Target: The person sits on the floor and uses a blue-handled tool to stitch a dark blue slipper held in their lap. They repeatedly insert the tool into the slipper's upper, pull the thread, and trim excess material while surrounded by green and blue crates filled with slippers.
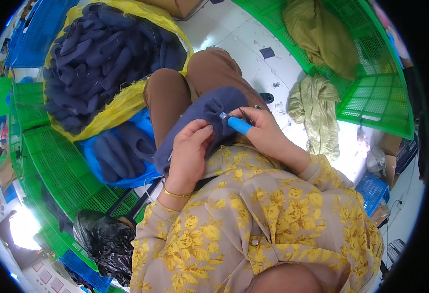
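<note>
Across my lap lies a navy fabric slip-on shoe (191, 111), with a gathered bow and a small shiny ornament (222, 115) near one end. My left hand (191, 146) grips its near side, thumb and fingers closed on the fabric. At the ornament, my right hand (265, 132) is closed around a thin dark pointed tool (245, 115), which looks like small thread snips; the fingers partly hide it. Blue tape (240, 125) wraps the thumb of that hand.
A yellow sack (189, 41) full of similar navy shoes (102, 53) stands at far left. Nearer, a blue bag (89, 158) holds several more. Green crates (60, 171) flank the left; another green crate (378, 100) with olive cloth (317, 36) is at right. Scraps dot the white floor.
</note>
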### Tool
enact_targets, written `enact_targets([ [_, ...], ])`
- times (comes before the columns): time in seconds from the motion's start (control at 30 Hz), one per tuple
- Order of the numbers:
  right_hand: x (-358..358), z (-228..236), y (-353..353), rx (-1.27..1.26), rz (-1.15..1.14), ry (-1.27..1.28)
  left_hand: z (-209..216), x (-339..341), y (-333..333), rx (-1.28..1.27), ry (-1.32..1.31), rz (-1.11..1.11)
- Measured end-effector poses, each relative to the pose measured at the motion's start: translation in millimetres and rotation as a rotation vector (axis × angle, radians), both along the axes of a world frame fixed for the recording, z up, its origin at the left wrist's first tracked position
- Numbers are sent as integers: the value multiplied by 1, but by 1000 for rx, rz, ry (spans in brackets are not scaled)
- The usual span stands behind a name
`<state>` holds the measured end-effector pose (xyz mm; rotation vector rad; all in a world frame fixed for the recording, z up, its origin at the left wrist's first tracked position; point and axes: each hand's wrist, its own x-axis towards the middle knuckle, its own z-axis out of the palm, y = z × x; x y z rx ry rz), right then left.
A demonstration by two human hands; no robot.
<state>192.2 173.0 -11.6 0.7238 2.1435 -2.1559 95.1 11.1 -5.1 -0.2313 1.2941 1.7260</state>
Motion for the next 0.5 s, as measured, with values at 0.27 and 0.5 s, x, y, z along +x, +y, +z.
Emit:
enact_targets([
  [0.27, -5, -5, 2, -55, -27, 8, -7, -5, 6, -28, 26, -47],
  [0.5, -9, -7, 5, -21, 31, 0, -14, -4, 4, 33, -3, -8],
])
